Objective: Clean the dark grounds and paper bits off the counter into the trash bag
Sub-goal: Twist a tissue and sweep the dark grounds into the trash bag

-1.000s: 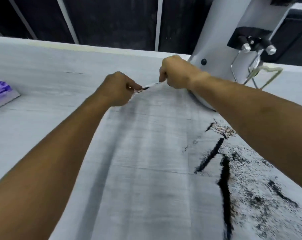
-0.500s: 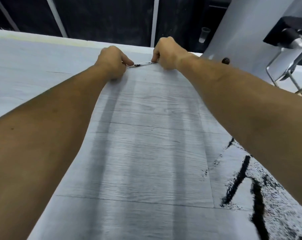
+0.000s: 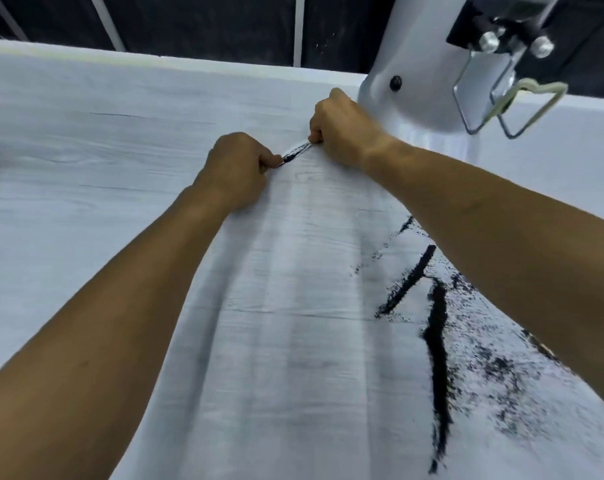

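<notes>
Both my arms reach far across the pale wood-grain counter (image 3: 85, 188). My left hand (image 3: 238, 168) and my right hand (image 3: 342, 133) each pinch one end of a thin white paper strip (image 3: 295, 152) that carries a line of dark grounds. The strip is stretched between the two hands just above the counter. More dark grounds (image 3: 439, 368) lie in long streaks and scattered specks on the counter at the lower right, partly hidden under my right forearm. No trash bag is in view.
A white machine base (image 3: 418, 98) stands at the back right, close behind my right hand, with a black bracket, metal knobs and wire loops (image 3: 511, 98) hanging off it. Behind the counter's far edge is a dark wall.
The view has shifted back toward the right, bringing the machine base and the grounds streaks into fuller sight. Both hands still hold the strip, now tilted with its right end higher.
</notes>
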A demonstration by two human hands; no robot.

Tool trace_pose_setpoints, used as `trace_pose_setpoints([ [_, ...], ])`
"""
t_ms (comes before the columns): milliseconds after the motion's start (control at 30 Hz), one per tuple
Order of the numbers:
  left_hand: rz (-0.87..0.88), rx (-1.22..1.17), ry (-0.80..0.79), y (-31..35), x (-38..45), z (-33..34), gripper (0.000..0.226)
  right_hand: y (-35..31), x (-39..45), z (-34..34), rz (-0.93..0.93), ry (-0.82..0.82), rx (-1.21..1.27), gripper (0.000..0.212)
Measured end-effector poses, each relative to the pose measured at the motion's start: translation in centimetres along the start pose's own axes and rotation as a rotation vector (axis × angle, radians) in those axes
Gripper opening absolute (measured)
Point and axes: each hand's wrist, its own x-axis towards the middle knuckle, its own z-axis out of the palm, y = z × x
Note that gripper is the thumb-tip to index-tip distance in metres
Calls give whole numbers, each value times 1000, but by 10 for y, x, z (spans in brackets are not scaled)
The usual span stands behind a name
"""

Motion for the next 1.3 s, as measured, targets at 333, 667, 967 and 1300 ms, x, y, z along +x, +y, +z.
trace_pose_setpoints([
  [333,-13,1,21,49,-74,26,40,20,-89,-17,-133,-45,-78,20],
  [667,57,-6,11,88,-121,47,33,54,-162,-32,-214,-92,-16,18],
  [967,195,-69,4,118,-72,38,32,94,-194,-61,23,135,112,44],
  [1300,327,6,-43,142,-18,76,40,122,-200,-38,246,126,181,32],
])
